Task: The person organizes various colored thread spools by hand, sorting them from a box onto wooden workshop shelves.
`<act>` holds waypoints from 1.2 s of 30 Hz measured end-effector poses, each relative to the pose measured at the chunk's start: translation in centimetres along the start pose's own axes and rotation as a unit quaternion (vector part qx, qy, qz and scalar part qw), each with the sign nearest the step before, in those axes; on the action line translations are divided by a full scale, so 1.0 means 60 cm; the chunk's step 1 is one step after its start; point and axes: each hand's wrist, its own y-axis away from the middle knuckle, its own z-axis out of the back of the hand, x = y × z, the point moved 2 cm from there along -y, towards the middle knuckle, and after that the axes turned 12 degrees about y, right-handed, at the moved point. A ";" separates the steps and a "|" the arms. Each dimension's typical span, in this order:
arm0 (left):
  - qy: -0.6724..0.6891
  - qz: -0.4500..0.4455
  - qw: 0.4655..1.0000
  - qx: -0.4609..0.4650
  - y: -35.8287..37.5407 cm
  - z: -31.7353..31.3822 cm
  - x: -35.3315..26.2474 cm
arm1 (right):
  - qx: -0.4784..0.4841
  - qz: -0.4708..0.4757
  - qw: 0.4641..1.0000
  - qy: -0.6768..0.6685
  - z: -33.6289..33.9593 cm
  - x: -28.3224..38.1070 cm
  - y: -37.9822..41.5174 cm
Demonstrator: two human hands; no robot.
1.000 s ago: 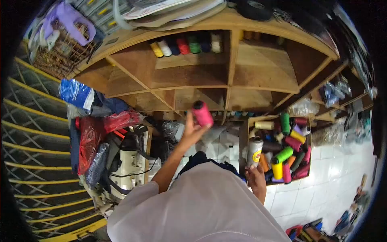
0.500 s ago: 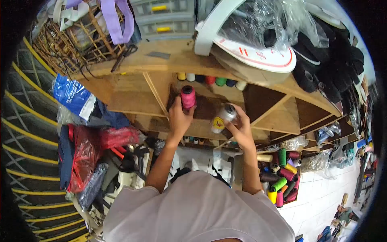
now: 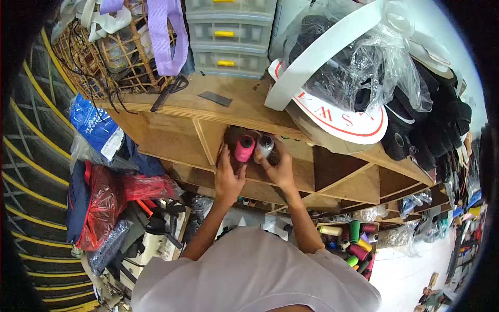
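A pink thread spool (image 3: pixel 244 149) stands in a compartment of the wooden shelf (image 3: pixel 338 182), and my left hand (image 3: pixel 228 176) is closed around its lower left side. Close beside it on the right is a clear-wrapped, whitish thread spool (image 3: pixel 264 147) with a dark top. My right hand (image 3: pixel 279 169) grips that one from the right, its thumb at the spool's base. The two spools are side by side, nearly touching. Behind them, the row of other spools is mostly hidden by the shelf top.
On the shelf top sit scissors (image 3: pixel 169 93), a wicker basket (image 3: pixel 150 52), clear drawers (image 3: pixel 228 60) and a large roll of white band (image 3: pixel 338 117). A box of coloured spools (image 3: pixel 358 244) is at lower right. Wrapped garments (image 3: pixel 104 208) lie at left.
My right hand has carried the whitish spool left and inward, beside the pink one. My left hand has moved the pink spool deeper into the compartment. The view has tilted up.
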 end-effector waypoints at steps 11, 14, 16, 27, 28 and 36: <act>-0.145 -0.069 0.979 0.129 0.014 -0.018 -0.031 | 0.106 -0.050 0.993 0.032 -0.018 -0.051 0.016; -0.132 -0.015 0.984 0.120 0.002 -0.024 -0.019 | 0.110 -0.049 0.993 -0.005 -0.023 -0.037 0.003; -0.144 -0.014 0.983 0.110 -0.004 -0.024 -0.015 | 0.081 -0.002 0.997 0.012 -0.037 -0.058 -0.006; -0.149 -0.052 0.987 0.041 -0.026 -0.040 0.024 | 0.048 0.003 0.997 0.057 -0.069 -0.063 -0.041; -0.138 -0.039 0.988 0.049 -0.031 -0.040 0.025 | 0.060 0.013 0.994 0.089 -0.067 -0.056 -0.045; -0.153 -0.012 0.985 0.082 -0.045 -0.052 0.021 | 0.001 -0.026 0.999 0.037 -0.073 -0.046 -0.044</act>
